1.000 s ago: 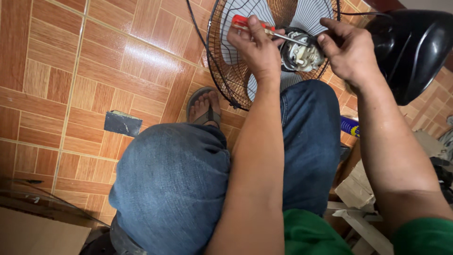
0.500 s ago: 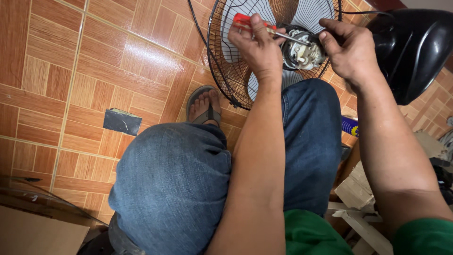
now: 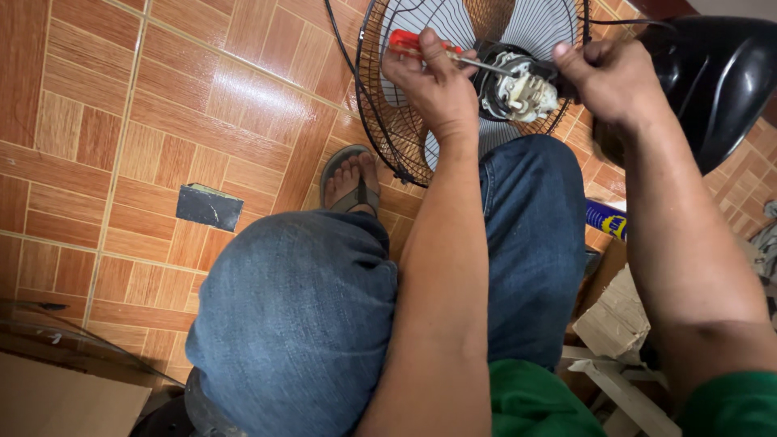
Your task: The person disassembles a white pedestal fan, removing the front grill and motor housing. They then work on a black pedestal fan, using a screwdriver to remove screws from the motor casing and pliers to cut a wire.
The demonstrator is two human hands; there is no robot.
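My left hand (image 3: 433,81) grips a red-handled screwdriver (image 3: 405,42), its metal shaft pointing right into the bare fan motor (image 3: 518,85). The motor sits at the middle of a black wire fan guard (image 3: 380,121) with pale blades behind it. My right hand (image 3: 611,77) is closed on the motor's right side, holding it steady. Both forearms reach over my knees in blue jeans.
A black fan housing (image 3: 720,73) lies at the upper right. My sandalled foot (image 3: 350,182) rests on the orange tiled floor next to the guard. A small dark square piece (image 3: 209,206) lies on the tiles. A blue can (image 3: 605,218) and cardboard scraps (image 3: 619,316) are at right.
The view has shifted slightly; both hands stay on the screwdriver and motor, with only small movement of the left hand.
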